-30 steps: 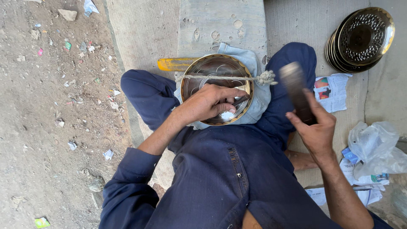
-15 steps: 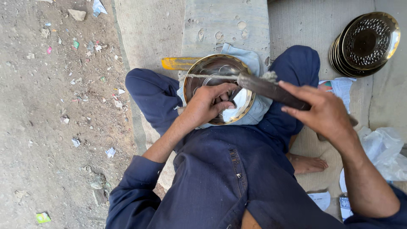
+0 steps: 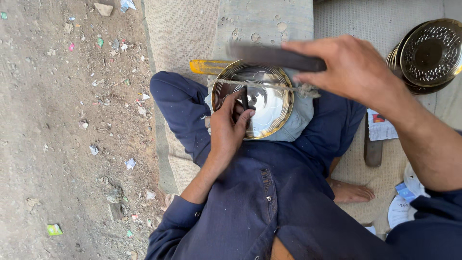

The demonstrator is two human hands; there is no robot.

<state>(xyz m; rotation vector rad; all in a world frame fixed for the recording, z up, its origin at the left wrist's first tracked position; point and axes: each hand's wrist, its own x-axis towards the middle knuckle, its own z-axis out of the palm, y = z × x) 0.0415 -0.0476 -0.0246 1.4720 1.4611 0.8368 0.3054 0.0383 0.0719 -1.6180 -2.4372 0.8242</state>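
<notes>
Head view, centre of the frame: a round brass-rimmed metal plate (image 3: 262, 98) rests on a pale cloth (image 3: 301, 118) over the person's crossed legs. The left hand (image 3: 228, 127) sits at the plate's lower-left edge, its grip closed around a small dark punch (image 3: 244, 96) set upright on the plate's face. The right hand (image 3: 353, 70), in the upper right of the frame, has its grip closed on a dark bar-shaped striker (image 3: 272, 57) held level above the plate's top rim, apart from the punch.

Assessment of the step: the punch looks best kept square to the surface with fingertips clear of its head; the striker should meet that head flat, since a glancing blow could skid the tip across the polished face. The cloth under the plate appears to steady it.

Condition of the plate: mirror-bright centre, gold-toned rim, a frayed cord (image 3: 269, 86) stretched across its upper part. Any markings are too small to judge.

A stack of patterned plates (image 3: 428, 53) sits in the upper right corner; a yellow handle (image 3: 207, 66) shows just upper left of the plate.
</notes>
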